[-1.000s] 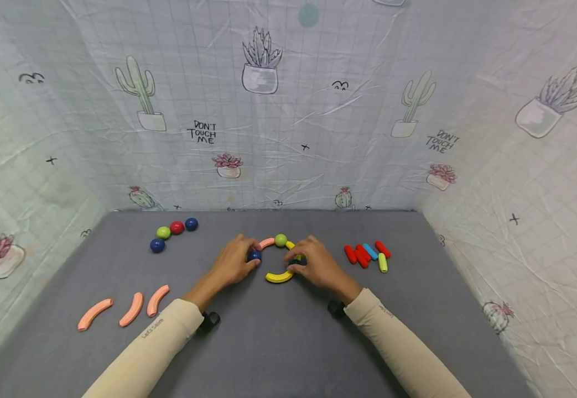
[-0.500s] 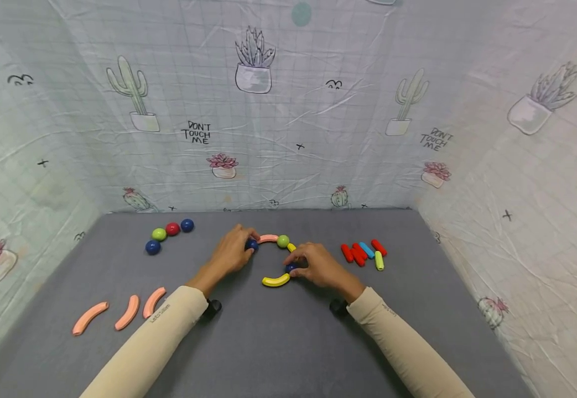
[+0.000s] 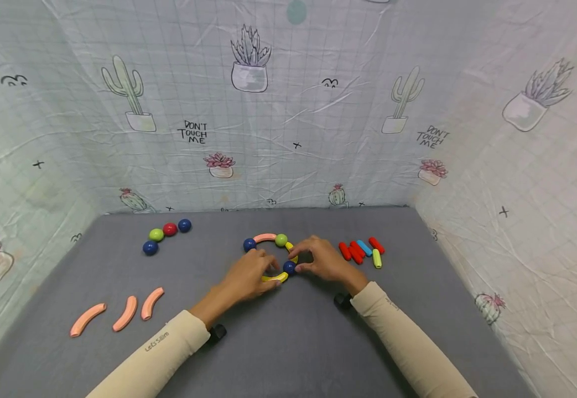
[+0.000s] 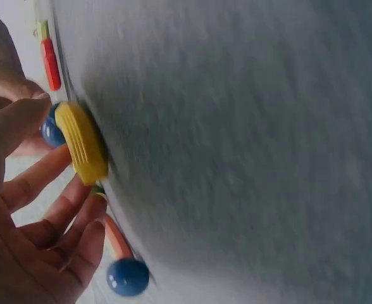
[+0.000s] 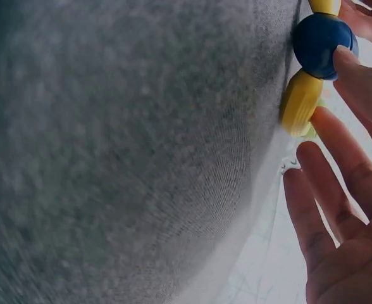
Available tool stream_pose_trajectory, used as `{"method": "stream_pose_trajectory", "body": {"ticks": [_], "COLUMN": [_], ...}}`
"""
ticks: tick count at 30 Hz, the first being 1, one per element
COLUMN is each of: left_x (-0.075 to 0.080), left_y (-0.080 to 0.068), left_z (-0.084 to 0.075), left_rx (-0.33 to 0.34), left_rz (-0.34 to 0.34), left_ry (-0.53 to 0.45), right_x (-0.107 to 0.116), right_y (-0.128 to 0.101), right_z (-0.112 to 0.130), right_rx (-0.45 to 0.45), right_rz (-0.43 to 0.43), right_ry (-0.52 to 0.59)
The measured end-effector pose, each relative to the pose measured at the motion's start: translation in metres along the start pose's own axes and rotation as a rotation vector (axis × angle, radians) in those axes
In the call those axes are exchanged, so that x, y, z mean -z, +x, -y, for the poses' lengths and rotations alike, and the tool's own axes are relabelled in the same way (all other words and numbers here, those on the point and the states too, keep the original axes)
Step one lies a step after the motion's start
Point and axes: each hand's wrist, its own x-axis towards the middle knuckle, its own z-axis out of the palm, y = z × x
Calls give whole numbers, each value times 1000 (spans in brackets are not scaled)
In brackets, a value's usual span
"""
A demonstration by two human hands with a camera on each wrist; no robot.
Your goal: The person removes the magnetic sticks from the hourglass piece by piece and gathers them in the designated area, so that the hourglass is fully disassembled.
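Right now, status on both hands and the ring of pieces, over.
Left hand pinches yellow curved piece. Right hand pinches dark blue ball at the joint. Ring open on its left side. Nothing in the way.

Grey mat [image 3: 288,342], cactus-printed pale cloth [image 3: 318,127], pink curved pieces [image 3: 119,312], blue ball [image 3: 289,267].
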Motion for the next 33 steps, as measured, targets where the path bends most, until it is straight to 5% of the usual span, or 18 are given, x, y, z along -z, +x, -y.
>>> {"method": "stream_pose_trajectory", "body": {"ticks": [16, 25, 33], "left_x": [-14, -5, 14], "left_y": [0, -24, -54], "left_z": [-5, 3, 24], "left_rx": [18, -7, 119], "left_rz": [62, 31, -24], "left_ry": [-14, -126, -131], "right_x": [-4, -9, -6], "right_y": [1, -1, -1], "right_z": [2, 6, 10], "right_rx": [-23, 26, -76], "right_rz": [31, 7, -76], "right_ry": [18, 1, 42]}}
